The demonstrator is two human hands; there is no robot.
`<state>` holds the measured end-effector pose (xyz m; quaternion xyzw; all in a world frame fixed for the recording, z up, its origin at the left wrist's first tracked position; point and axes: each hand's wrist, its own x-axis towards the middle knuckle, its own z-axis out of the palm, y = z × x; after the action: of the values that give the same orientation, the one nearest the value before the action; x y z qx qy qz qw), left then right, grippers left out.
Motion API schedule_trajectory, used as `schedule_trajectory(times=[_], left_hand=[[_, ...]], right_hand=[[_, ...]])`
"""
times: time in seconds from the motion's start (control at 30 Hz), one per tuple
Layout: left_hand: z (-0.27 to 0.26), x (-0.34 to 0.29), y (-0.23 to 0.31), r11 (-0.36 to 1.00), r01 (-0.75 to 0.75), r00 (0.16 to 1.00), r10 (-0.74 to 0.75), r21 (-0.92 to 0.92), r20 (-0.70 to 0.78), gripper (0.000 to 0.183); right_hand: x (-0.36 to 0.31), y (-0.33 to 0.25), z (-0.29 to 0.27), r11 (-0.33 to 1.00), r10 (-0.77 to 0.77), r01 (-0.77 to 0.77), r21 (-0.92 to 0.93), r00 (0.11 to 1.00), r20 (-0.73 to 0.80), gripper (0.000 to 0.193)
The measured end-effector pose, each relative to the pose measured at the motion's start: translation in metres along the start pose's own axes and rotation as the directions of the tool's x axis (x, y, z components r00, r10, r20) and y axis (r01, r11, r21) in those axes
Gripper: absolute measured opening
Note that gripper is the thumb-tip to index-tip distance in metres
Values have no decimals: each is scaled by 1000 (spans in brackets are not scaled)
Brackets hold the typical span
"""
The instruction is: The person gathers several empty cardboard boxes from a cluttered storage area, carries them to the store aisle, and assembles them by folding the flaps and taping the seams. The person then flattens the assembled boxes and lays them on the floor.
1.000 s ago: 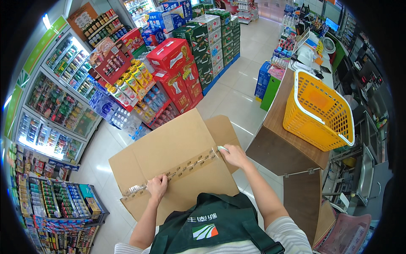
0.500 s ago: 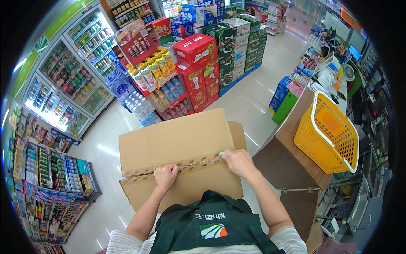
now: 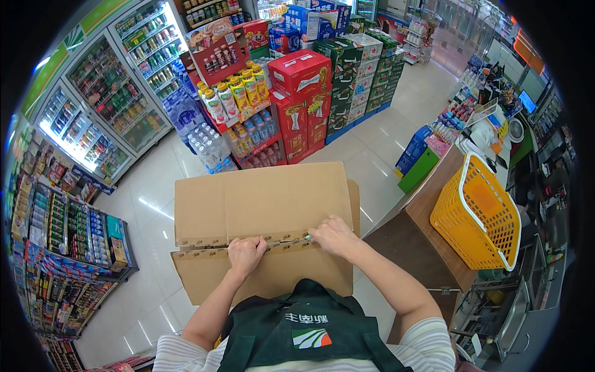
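Observation:
A large brown cardboard box point(image 3: 266, 198) lies in front of me, a strip of printed clear tape point(image 3: 211, 242) along its middle seam. The seam is parted at the left and shows a dark gap between my hands. My left hand point(image 3: 246, 253) is closed at the seam, its fingers curled over the near flap's edge. My right hand point(image 3: 333, 235) is closed farther right on the seam. Its fingers pinch a small pale-green tool point(image 3: 308, 237), mostly hidden, with its tip at the tape.
To the right, a yellow basket point(image 3: 455, 214) stands on a wooden counter point(image 3: 427, 229). Beyond the box are a bottle display point(image 3: 245, 93), red cartons point(image 3: 302, 74) and stacked green cartons point(image 3: 338, 87). Goods shelves point(image 3: 74, 242) and glass-door fridges point(image 3: 105, 93) line the left.
My right hand has slid left along the seam with the small tool, closer to my left hand. My left hand keeps its place at the flap edge. The view has shifted slightly.

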<state>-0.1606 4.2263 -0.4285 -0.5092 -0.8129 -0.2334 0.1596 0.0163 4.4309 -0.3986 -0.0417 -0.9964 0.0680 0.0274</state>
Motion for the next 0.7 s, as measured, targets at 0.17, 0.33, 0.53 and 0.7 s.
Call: schedule_trajectory(times=[0.17,0.33,0.53,0.7], left_hand=[[4,2,2,999,-40,999,39,-31,-37,34],[3,5,2,998,-50,999,51,-25,14,33],[-8,7,7,996,-78,996,76,-39,-41,32],[-39,9,-12,989,-137,979,145,65,-142,28]], right_hand=[[-3,12,-4,991,-8,26,-133,991,135,12],[-25,30,-6,992,21,-7,-126,994,104,8],[-85,89,3,917,209,-120,-380,957,203,12],[-147,118,-9,865,492,-425,-266,822,286,19]])
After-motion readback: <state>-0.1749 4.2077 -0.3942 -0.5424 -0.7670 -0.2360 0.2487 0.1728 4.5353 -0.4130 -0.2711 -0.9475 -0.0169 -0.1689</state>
